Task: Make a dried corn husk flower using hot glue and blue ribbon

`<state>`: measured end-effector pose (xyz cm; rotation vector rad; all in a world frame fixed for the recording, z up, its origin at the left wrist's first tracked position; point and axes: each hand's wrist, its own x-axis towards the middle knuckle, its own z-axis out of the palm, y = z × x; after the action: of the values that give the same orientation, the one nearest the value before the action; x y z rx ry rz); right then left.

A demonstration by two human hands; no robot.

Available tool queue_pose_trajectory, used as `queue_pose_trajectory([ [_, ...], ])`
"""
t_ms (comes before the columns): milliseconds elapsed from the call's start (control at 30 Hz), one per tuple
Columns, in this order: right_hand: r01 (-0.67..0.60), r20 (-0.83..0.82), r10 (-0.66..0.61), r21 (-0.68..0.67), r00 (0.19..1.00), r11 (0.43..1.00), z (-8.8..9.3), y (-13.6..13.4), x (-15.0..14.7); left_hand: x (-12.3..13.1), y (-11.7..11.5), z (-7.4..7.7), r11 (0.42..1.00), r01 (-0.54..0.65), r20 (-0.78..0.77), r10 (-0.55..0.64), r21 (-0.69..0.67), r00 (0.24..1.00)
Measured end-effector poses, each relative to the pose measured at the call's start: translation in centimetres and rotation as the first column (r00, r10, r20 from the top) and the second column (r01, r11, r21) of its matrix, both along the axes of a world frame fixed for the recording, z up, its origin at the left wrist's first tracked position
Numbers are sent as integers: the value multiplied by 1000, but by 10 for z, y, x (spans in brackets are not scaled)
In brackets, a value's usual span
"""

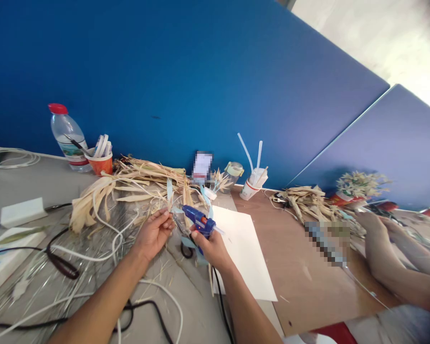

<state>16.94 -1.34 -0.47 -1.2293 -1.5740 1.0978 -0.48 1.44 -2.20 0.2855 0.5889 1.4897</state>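
My right hand (210,243) is wrapped round the handle of a blue hot glue gun (199,220). A pale glue stick pokes out of its rear, and its nozzle points left toward my other hand. My left hand (156,230) is closed in a pinch close to the nozzle, on a small pale piece that looks like dried husk; its shape is mostly hidden by the fingers. Strips of light blue material (169,188) stand just beyond the fingertips. Behind both hands lies a heap of dried corn husks (139,172).
White and black cables (120,239) loop across the left side. A bottle (69,138) and an orange paper cup (102,165) stand at the partition. White paper (249,253) lies right of my hand. Another cup (250,190) holds glue sticks. A co-worker's arms (390,253) are at far right.
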Motion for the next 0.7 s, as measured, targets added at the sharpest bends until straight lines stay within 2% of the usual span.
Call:
queue_pose_trajectory([
  [167,54,-5,-54,35,999,998,6,0,9,-1,0,-1,999,36,1,-36,-4,999],
  [333,101,17,-101,-15,995,995,28,-4,27,-1,0,-1,998,59,10,-59,1,998],
  [433,192,116,-198,60,973,980,38,-5,51,-1,0,-1,998,69,13,-69,6,998],
  [567,219,381,-303,248,874,944,36,0,92,-1,1,-1,997,73,-3,-73,17,997],
  [633,236,455,-367,320,812,918,27,4,108,-1,1,-2,997,75,-12,-75,28,997],
  [700,297,544,-442,337,713,893,14,8,119,0,1,-2,996,79,-29,-78,36,997],
])
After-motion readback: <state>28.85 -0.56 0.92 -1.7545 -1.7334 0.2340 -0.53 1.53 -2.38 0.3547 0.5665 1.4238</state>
